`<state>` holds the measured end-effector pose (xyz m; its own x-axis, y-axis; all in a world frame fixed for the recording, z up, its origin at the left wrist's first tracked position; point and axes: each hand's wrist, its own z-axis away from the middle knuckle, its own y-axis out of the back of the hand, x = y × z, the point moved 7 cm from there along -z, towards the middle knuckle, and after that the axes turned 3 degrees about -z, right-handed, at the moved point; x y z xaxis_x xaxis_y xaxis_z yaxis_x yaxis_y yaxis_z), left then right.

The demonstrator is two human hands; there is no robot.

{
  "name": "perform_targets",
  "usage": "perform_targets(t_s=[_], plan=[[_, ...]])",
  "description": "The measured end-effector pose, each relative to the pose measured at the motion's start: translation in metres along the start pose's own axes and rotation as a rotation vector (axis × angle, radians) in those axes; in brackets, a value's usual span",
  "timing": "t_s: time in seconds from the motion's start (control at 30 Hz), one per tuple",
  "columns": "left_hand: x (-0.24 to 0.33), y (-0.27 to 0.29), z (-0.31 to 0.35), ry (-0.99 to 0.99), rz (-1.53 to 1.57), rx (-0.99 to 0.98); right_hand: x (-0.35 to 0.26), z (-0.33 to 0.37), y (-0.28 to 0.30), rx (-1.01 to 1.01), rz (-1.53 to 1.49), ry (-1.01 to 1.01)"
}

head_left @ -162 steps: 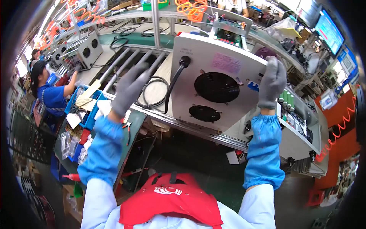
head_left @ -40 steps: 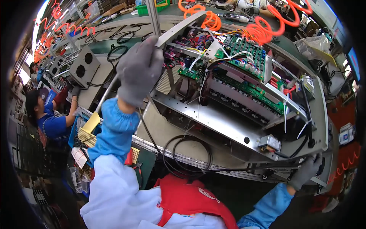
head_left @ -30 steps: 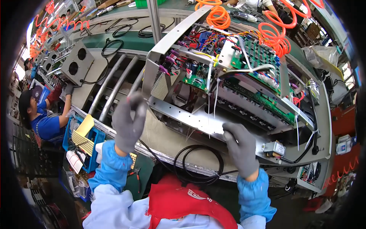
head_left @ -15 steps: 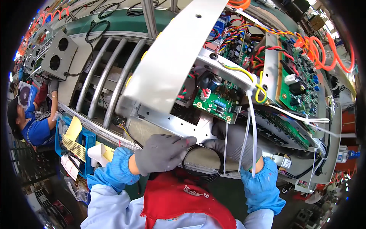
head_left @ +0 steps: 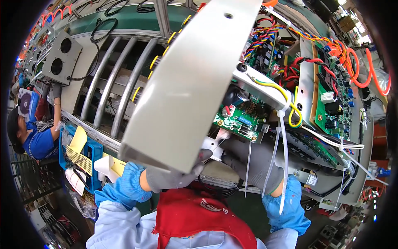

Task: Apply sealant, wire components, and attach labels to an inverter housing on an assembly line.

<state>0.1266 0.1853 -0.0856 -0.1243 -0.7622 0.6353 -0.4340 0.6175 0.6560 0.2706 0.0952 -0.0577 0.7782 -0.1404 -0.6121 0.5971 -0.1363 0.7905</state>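
A light grey metal panel with yellow-ringed buttons along its far edge slants across the middle, attached to an opened machine with green circuit boards. My left hand, in a grey glove, is closed at the panel's near corner, which partly covers it. My right hand, also gloved, reaches beneath the small circuit board with its fingers curled by a metal bracket. What either hand grips cannot be made out. White cable ties hang over my right hand, and a yellow-green wire loops above them.
Steel rollers lie to the left, with a blue crate of papers nearby. Further left, a person in blue works by a grey box with two round openings. Orange coiled hoses hang at the right.
The panel's near end has swung toward me and now covers part of my left hand and the metal rail. The circuit boards have shifted slightly right and nearer.
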Motion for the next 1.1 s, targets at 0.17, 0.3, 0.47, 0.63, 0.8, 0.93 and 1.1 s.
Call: perform_targets(t_s=[0.17, 0.3, 0.47, 0.63, 0.8, 0.93, 1.1], plan=[[0.005, 0.002, -0.001, 0.055, 0.137, -0.043, -0.013, -0.002, -0.009, -0.162, 0.267, 0.055], [0.019, 0.000, 0.009, 0.049, 0.085, -0.057, -0.016, 0.005, -0.012, -0.103, 0.390, 0.154], [0.048, -0.017, 0.054, 0.192, 0.042, -0.065, -0.003, 0.006, -0.009, -0.080, 0.244, 0.059], [0.055, -0.085, 0.136, 0.369, -0.045, -0.171, -0.099, 0.076, -0.001, 0.323, -0.003, 0.497], [0.086, -0.145, 0.201, 0.540, 0.038, -0.304, -0.186, 0.108, 0.010, 0.417, -0.244, 1.156], [0.109, -0.143, 0.243, 0.892, -0.016, -0.265, -0.194, 0.006, -0.070, 0.430, -0.115, 0.778], [0.118, -0.124, 0.350, 1.212, -0.158, 0.090, -0.053, 0.070, -0.242, -0.369, 0.307, 0.386]])
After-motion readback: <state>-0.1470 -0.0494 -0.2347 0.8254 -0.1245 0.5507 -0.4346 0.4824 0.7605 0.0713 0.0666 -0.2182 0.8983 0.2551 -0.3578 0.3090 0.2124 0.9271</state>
